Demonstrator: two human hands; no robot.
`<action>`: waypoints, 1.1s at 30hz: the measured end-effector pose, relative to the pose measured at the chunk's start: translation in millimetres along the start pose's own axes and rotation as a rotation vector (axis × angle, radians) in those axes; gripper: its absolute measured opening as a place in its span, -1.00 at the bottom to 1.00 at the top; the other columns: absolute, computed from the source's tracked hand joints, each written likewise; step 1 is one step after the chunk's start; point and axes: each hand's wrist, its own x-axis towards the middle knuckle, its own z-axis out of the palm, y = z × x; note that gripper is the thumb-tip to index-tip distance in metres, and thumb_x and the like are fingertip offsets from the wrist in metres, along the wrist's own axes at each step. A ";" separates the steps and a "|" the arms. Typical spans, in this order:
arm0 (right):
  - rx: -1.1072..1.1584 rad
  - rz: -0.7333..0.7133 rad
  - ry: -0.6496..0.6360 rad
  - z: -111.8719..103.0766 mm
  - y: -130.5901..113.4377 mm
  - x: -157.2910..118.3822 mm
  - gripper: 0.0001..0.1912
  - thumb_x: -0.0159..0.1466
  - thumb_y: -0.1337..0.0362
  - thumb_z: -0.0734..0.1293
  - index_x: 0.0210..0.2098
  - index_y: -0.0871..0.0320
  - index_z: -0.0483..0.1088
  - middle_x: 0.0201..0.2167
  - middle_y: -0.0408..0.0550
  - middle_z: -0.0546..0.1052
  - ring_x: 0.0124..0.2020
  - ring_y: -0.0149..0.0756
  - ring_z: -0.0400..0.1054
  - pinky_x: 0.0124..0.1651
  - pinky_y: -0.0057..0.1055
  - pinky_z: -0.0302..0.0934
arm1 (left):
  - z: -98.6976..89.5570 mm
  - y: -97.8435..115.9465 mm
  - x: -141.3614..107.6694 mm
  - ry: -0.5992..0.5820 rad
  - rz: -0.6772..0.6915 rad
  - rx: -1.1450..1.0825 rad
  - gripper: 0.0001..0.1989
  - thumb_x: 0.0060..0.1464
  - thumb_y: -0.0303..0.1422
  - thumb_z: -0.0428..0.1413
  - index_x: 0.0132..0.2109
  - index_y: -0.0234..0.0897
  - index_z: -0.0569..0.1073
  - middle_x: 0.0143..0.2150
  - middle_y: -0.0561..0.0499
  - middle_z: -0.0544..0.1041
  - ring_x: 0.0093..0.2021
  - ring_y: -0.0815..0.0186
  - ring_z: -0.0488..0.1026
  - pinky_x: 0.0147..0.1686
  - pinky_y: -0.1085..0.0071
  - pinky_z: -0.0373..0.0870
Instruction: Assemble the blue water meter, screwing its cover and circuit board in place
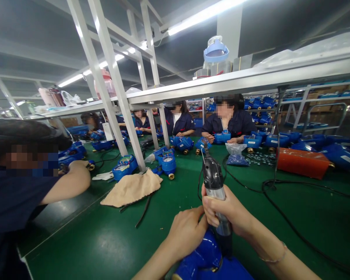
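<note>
My right hand [223, 206] is wrapped round an electric screwdriver [217, 192] with a black top and a silver body. Held nearly upright, the tool points down at a blue water meter [205, 249] at the bottom of the view; its tip is hidden. My left hand [188, 229] lies over the meter's far left side, its fingers curled close to the screwdriver's lower end. What those fingertips press on is hidden. A cord runs from the top of the screwdriver. The meter is cut off by the lower edge.
On the green table [111, 237] lie a tan cloth [134, 188], an orange-red box [301, 162], a bag of small blue parts [236, 155] and black cables [291, 217]. More blue meters [167, 162] stand beyond. Co-workers sit opposite and at left. A shelf [239, 83] crosses overhead.
</note>
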 end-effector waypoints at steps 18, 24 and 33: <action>-0.089 -0.048 0.046 1.0 0.5 -0.1 -0.64 0.14 0.22 0.37 -0.14 0.14 0.19 -0.71 -0.33 0.28 -0.75 -0.51 0.07 -0.64 -0.51 0.02 | -6.1 1.9 -2.9 -0.044 -0.011 0.001 -0.59 0.29 -0.18 -0.25 -0.07 -0.10 0.47 -0.08 0.05 0.58 -0.12 0.16 0.52 -0.17 0.35 0.35; -0.101 -0.104 0.139 4.4 -2.7 -7.3 -0.68 0.18 0.18 0.37 -0.14 0.11 0.22 -0.70 -0.31 0.25 -0.74 -0.51 0.06 -0.64 -0.49 0.01 | -6.0 -0.7 -3.9 -0.021 -0.005 0.014 -0.58 0.28 -0.16 -0.26 0.01 -0.04 0.45 -0.04 0.05 0.57 -0.06 0.12 0.52 -0.13 0.27 0.40; -0.054 0.008 0.097 6.0 -3.3 -1.4 -0.66 0.19 0.16 0.37 -0.13 0.09 0.20 -0.69 -0.32 0.20 -0.72 -0.52 0.03 -0.62 -0.49 -0.02 | -7.1 -1.5 -4.4 -0.017 -0.003 0.021 -0.53 0.29 -0.12 -0.29 -0.02 -0.09 0.47 -0.08 -0.05 0.58 -0.10 -0.01 0.53 -0.18 0.14 0.45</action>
